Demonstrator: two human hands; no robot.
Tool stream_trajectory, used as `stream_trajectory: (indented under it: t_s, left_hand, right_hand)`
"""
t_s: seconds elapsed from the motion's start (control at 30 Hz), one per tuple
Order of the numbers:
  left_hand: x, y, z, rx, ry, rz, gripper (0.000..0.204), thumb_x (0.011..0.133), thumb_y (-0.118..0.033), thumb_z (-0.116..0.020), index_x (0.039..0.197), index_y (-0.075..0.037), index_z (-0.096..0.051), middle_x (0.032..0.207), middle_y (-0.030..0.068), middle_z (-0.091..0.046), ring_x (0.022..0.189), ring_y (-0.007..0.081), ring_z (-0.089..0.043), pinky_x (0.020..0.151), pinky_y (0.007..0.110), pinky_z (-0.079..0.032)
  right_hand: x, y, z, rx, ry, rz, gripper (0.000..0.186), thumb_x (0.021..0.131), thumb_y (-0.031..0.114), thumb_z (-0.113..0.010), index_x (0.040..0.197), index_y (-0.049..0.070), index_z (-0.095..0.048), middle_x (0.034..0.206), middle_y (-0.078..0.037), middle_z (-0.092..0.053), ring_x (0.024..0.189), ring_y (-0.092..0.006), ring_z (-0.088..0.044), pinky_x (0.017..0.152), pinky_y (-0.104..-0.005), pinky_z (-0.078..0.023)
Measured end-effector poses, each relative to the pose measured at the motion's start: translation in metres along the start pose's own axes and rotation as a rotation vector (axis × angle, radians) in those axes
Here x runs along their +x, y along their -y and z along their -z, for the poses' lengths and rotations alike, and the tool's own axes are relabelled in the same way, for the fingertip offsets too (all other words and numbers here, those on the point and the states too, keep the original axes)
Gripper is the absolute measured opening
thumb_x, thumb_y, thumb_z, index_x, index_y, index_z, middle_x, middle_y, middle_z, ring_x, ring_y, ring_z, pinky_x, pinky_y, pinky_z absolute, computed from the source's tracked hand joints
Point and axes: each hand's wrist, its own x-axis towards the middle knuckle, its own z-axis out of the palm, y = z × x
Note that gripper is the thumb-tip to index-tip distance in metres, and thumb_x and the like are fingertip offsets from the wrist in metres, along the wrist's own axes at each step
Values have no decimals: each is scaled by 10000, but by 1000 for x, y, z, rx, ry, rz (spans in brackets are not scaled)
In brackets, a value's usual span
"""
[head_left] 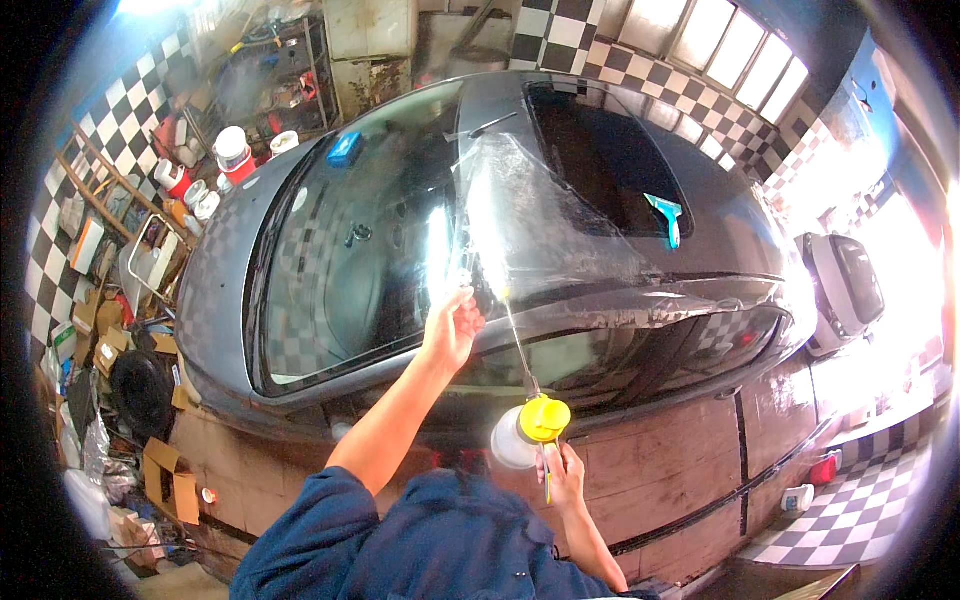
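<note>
A dark grey car (225, 235) stands in front of me, with a wrinkled, wet-looking sheet of clear film (525, 205) over the front of its roof. My left hand (455, 328) is at the near front corner of the roof, its fingers pinched on what looks like the film's edge. In my right hand (563, 475) is a spray bottle (543, 420) with a yellow head and a whitish body, held by its handle. From its head a thin straight line, a wand or a jet, runs up toward the film. A turquoise squeegee (667, 220) rests beside the dark sunroof (610, 150).
A blue block (344, 149) lies on the windshield (350, 255). Buckets (233, 152), cardboard boxes (170, 480) and a black tyre-like ring (141, 391) crowd the left side. Behind the car, at right, is a second vehicle (848, 290). A white tub (797, 498) sits on the floor at lower right.
</note>
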Motion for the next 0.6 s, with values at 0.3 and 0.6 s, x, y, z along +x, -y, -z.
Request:
stream_trajectory:
  t_s: [0.3,0.6]
  left_hand:
    - [-5,-13,40,-38,326,88,232,807,24,-570,1030,-18,-526,958,94,-549,836,161,-548,786,303,-465]
    - [0,7,67,124,69,52,72,852,-47,-623,885,-74,-564,802,47,-615,724,159,-599,692,348,-516]
  right_hand:
    - [-9,2,7,2,4,16,264,960,271,-481,891,24,-543,706,-23,-547,564,-70,-485,495,-205,-426]
    - [-9,0,15,-141,61,15,259,947,280,-504,888,30,-536,711,-27,-550,575,-68,-491,503,-207,-431]
